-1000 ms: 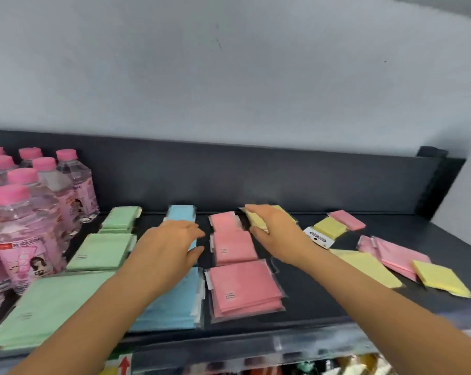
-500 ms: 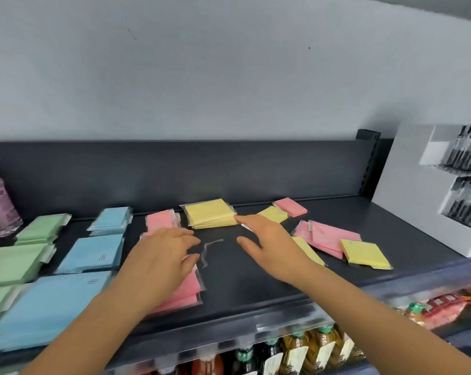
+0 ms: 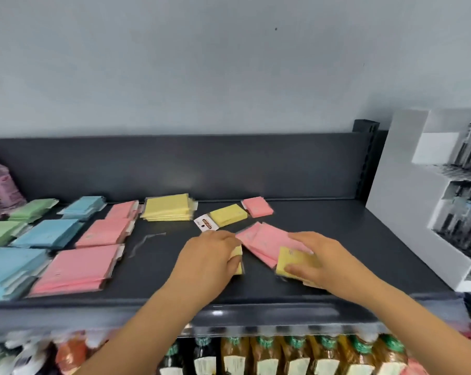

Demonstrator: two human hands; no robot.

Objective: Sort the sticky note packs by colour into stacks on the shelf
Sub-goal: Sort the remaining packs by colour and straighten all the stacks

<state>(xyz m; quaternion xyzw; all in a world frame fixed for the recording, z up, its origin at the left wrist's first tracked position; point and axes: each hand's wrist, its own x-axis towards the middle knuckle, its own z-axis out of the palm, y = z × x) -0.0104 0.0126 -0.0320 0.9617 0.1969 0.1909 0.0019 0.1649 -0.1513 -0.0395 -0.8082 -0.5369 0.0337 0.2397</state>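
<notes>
Shelf (image 3: pixel 153 277) carries every pack. Yellow stack (image 3: pixel 169 209) sits against the back wall.
- Left of it: pink stacks (image 3: pixel 99 234), then blue stacks (image 3: pixel 47 234), then green stacks (image 3: pixel 1 231).
- Just right of it: header pack (image 3: pixel 227 215), yellow with a white tab; beyond that, small pink pack (image 3: pixel 257 207).
- In front and right of it: loose pink packs (image 3: pixel 261 239), overlapping.

Left hand (image 3: pixel 212 255): grip curled round left yellow pack (image 3: pixel 238 251), mostly hidden. Right hand (image 3: pixel 318 259): grip pinches right yellow pack (image 3: pixel 291 259), thumb on top. Display box (image 3: pixel 407 185), far right, holds dark blurred items.

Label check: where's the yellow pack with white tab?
Head view, centre: the tabbed yellow pack lies between the yellow stack and a small pink pack, beyond the left hand.
</notes>
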